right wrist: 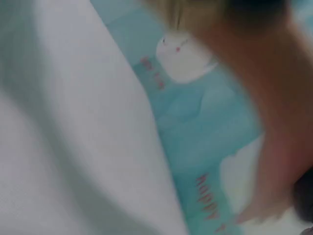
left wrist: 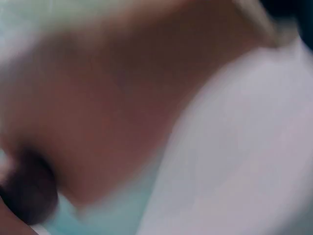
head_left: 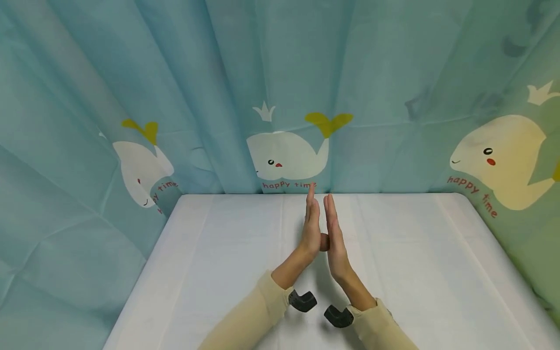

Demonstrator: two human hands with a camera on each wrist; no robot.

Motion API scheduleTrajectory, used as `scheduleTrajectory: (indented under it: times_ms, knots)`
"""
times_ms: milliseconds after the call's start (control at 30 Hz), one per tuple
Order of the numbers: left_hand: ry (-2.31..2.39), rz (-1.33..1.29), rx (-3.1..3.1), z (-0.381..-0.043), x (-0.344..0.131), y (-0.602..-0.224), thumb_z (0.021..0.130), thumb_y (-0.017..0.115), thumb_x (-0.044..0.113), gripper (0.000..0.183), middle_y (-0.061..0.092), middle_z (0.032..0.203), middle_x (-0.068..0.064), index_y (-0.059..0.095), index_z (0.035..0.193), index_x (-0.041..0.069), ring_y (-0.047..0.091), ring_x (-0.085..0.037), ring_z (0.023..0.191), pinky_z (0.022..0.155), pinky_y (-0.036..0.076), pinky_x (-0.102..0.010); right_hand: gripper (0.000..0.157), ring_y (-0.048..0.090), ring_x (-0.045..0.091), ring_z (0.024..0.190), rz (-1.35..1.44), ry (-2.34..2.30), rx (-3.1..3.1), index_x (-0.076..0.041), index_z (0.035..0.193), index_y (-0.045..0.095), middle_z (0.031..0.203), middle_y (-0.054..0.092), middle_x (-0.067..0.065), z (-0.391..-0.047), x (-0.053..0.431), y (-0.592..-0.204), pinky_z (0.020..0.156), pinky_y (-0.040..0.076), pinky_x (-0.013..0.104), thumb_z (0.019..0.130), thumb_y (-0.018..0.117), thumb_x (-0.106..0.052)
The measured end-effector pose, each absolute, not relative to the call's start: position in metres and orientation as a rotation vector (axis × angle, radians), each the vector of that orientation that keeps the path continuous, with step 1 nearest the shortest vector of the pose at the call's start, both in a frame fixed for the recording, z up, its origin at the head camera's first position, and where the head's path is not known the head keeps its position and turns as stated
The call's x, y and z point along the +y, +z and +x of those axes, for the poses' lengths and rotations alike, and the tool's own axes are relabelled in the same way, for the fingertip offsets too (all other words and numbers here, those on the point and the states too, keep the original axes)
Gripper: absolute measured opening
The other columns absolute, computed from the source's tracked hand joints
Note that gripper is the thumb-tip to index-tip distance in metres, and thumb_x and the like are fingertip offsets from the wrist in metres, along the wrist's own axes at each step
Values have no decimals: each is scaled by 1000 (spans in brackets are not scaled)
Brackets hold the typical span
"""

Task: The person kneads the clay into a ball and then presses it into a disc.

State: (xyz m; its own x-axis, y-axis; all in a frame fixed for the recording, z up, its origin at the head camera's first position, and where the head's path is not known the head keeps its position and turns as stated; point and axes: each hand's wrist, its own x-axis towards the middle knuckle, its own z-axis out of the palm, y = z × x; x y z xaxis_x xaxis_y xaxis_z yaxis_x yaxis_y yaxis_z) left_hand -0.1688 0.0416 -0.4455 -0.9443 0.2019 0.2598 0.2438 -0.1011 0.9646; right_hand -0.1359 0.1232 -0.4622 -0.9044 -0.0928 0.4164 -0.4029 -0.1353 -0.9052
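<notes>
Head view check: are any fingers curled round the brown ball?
No, the left hand and right hand have their fingers straight, with the brown ball between the palms.

Whale-print curtains [head_left: 385, 63] around a white table [head_left: 236, 238] suggest a curtained-off booth.

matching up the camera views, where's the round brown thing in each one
Head: round brown thing right of centre, between left hand and right hand.
Left wrist: round brown thing near bottom-left corner, dark, blurred.
Right wrist: round brown thing low at right edge, cut off.
Shared landmark: white tabletop.
</notes>
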Motion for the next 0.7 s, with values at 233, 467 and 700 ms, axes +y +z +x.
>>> scheduleTrajectory:
  times_ms: [233, 467, 700]
  knots:
    - [-2270, -605, -2184, -165, 41, -450, 111, 10, 49, 61, 2, 172, 5, 3, 167, 26, -1, -21, 157, 120, -4, -64, 54, -5, 14, 157, 543, 2069, -1985, -29, 166, 11, 172, 6, -9, -146, 130, -443, 122, -5, 54, 113, 9, -37]
    - [-2316, -670, -2044, -155, 44, -431, 112, 9, 43, 60, 2, 172, 4, 2, 167, 20, 0, -13, 157, 125, 2, -49, 56, 0, 11, 157, 495, 2205, -1893, -28, 167, 6, 172, 4, -7, -149, 131, -470, 123, 6, 35, 113, 8, -43]
    - [-2221, -615, -2136, -170, 38, -437, 111, 11, 50, 63, 1, 173, 1, 3, 167, 21, 1, -15, 156, 124, 2, -54, 54, -2, 15, 157, 521, 2116, -1927, -27, 167, 4, 173, 1, -4, -122, 117, -462, 118, 13, 27, 113, 8, -32]
